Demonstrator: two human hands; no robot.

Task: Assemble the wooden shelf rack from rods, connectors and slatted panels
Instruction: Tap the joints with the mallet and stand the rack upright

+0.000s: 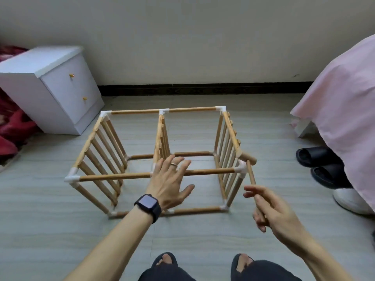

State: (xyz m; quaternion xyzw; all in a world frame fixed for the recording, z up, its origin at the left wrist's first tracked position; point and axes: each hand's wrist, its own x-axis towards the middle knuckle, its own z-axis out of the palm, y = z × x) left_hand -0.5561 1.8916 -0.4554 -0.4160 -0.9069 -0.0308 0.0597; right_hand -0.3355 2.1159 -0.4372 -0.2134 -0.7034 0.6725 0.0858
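Head view | rack three slatted panels upright | left hand spread | right hand grips mallet

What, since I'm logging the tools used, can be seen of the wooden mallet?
The mallet is small, of pale plain wood: a short round head set crosswise on a thin round handle. The right hand grips the handle's lower end, fingers curled round it, so it stands nearly upright, head uppermost. The head lies at the near right top corner of the rack, by the white connector; blur hides whether they touch.
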